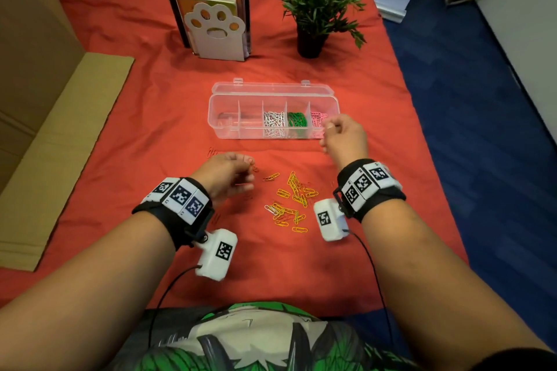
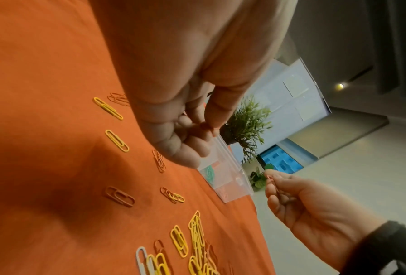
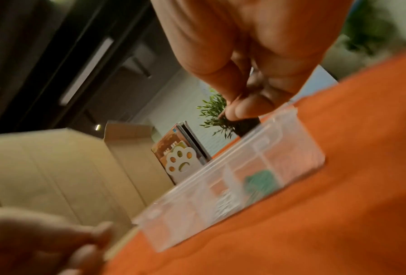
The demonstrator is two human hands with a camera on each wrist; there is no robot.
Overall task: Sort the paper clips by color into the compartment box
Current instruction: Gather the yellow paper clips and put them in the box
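The clear compartment box (image 1: 241,132) lies open mid-table, its lid folded back. It holds white clips (image 1: 274,123), green clips (image 1: 297,120) and pink clips (image 1: 316,119) in separate right-hand compartments; the left compartments look empty. My left hand (image 1: 245,164) hovers over the cloth in front of the box and pinches a red paper clip (image 2: 205,125) between thumb and fingertips. My right hand (image 1: 328,126) is at the box's right end, beside the pink compartment, pinching a pinkish-red paper clip (image 2: 273,184). Loose yellow clips (image 1: 294,199), one white clip (image 1: 269,208) and red clips (image 1: 212,152) lie on the red cloth.
A paw-print bookend with books (image 1: 215,27) and a potted plant (image 1: 316,3) stand behind the box. Cardboard boxes (image 1: 45,129) flank the table's left side. The table's right edge (image 1: 422,129) drops to blue floor. Red clips barely show against the cloth.
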